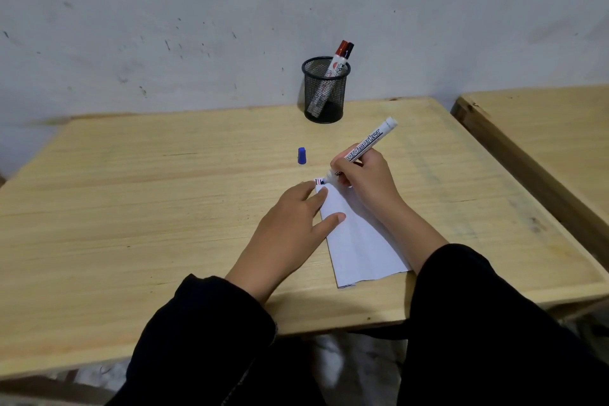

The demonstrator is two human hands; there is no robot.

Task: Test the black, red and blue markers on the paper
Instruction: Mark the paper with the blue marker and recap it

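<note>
I see my right hand [364, 180] closed around the barrel of the blue marker [365, 147], which is uncapped and slanted, its white rear end pointing up toward the far right corner of the tabletop [131, 194] and its tip set down on the far end of the paper [359, 241]. Beside the tip I can make out a few short strokes, some dark and some red, though they are too small for me to read clearly. The paper is a white folded sheet lying roughly mid-width on the tabletop, running from about the middle toward the near edge at a slight angle. My left hand [290, 227] lies flat and open on the left side of the paper, fingers spread and pressing the sheet against the wood, gripping nothing. The blue cap [302, 155] rests on bare wood just beyond the paper, toward the far edge, apart from both hands. At the far edge, against the wall, stands a black mesh pen holder [324, 91]; the red marker [333, 71] and the black marker [347, 51] lean inside it, both capped, their tops poking out over the right side of the rim and touching each other. Both my forearms wear black sleeves [461, 306] crossing the near edge. A second wooden table [543, 128] sits off the right edge of mine.
</note>
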